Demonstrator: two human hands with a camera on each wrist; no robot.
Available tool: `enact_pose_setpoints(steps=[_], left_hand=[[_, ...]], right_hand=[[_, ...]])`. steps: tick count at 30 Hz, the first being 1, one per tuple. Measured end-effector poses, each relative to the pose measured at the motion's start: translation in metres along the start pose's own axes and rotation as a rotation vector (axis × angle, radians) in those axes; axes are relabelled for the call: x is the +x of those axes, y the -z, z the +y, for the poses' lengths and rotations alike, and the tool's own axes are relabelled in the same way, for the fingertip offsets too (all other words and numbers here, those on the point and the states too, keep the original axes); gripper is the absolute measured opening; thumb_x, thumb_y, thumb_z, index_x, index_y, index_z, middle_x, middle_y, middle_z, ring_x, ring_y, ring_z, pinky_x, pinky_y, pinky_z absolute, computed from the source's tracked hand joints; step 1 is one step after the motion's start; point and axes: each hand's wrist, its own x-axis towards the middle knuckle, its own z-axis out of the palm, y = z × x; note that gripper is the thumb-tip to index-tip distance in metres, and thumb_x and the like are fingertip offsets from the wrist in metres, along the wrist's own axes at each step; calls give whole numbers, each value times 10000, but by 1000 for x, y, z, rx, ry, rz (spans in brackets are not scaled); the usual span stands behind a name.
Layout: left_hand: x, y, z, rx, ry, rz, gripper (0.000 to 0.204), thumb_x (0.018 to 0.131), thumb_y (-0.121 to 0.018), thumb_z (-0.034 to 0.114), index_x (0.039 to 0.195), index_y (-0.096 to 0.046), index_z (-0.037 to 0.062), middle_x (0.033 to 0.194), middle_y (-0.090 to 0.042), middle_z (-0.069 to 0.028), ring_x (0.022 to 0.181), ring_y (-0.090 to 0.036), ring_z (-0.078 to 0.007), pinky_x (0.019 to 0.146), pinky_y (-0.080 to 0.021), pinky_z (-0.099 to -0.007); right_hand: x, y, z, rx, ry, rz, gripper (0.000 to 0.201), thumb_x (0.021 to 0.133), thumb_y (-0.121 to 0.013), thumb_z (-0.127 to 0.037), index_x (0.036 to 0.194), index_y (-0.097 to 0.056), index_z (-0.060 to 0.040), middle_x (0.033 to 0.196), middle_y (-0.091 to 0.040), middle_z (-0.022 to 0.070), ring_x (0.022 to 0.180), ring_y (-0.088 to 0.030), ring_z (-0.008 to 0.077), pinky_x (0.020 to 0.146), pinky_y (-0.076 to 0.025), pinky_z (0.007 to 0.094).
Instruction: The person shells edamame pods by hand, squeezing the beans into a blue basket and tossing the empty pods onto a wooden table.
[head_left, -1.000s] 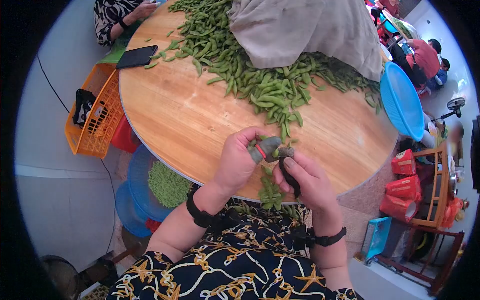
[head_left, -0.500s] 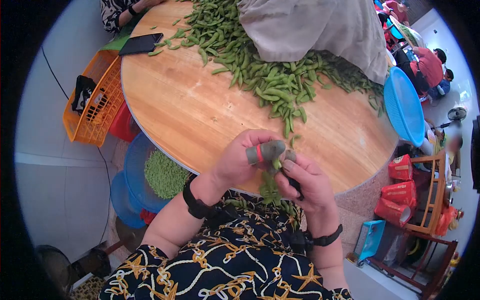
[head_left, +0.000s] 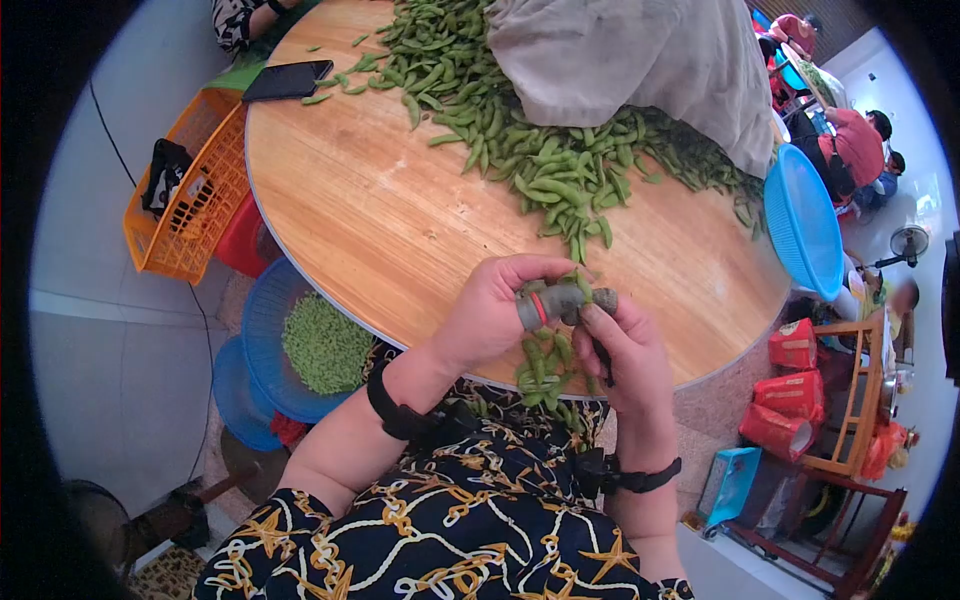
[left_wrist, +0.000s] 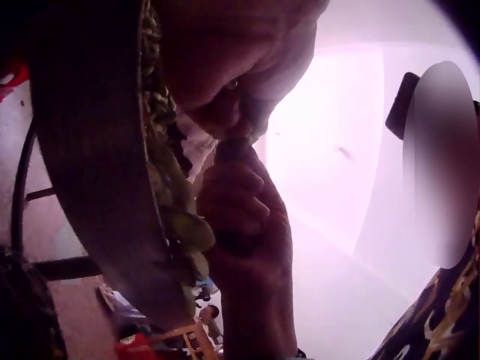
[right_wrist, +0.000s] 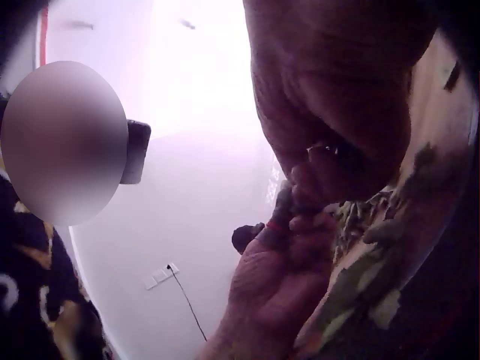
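Observation:
My left hand (head_left: pixel 485 312) is over the near edge of the round table and pinches a green soybean pod (head_left: pixel 584 287). Its thumb wears a grey-green cover (head_left: pixel 549 304) with a red band. Close against it, my right hand (head_left: pixel 640 357) has its fingers curled and its thumb at the pod's lower end. A rough grey tip (head_left: pixel 605 299) and a dark strip (head_left: pixel 602 362) show among the right fingers. Below both hands, several pods (head_left: pixel 541 372) lie at the table edge. In the left wrist view the right hand (left_wrist: pixel 236 202) is in shadow.
A heap of pods (head_left: pixel 470 105) spreads over the wooden table (head_left: pixel 380 230), partly under a grey cloth (head_left: pixel 640 65). A phone (head_left: pixel 288 80) lies far left. Shelled beans (head_left: pixel 322 345) fill a blue basket (head_left: pixel 262 330) at lower left. Another blue basket (head_left: pixel 803 222) stands right.
My hands have shifted slightly right, and the left thumb has tilted down toward the right fingers. A green pod now shows above the thumb cover. The head view has moved slightly.

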Motion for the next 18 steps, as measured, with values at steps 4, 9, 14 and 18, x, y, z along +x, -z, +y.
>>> enact_pose_setpoints(steps=[4,9,14,18], left_hand=[[3,0,0,-39,-30,18,233,796,-626,55,1019,-565,26,799,-584,8,641,-512,-37,562,-415,-160],[5,13,-10,-173,88,118,224,813,-585,40,1034,-554,30,810,-580,-10,640,-513,-49,539,-406,-155],[2,7,0,-191,61,125,187,808,-596,40,995,-583,32,809,-581,0,636,-516,-48,534,-404,-158],[-2,1,2,72,179,-132,163,794,-628,65,951,-608,24,772,-581,17,618,-512,-36,539,-409,-165]], right_hand=[[5,-4,17,-512,214,214,116,844,-560,-118,780,-575,-21,557,-496,12,479,-432,75,453,-347,216],[7,-7,16,-702,420,350,101,803,-578,-71,758,-565,18,543,-476,72,486,-432,118,473,-363,271],[8,4,8,-851,495,524,72,790,-589,-75,779,-583,-4,573,-526,109,496,-516,183,489,-407,282],[5,-5,6,-1177,677,531,55,774,-594,-85,779,-581,-31,624,-560,151,520,-552,290,475,-427,347]])
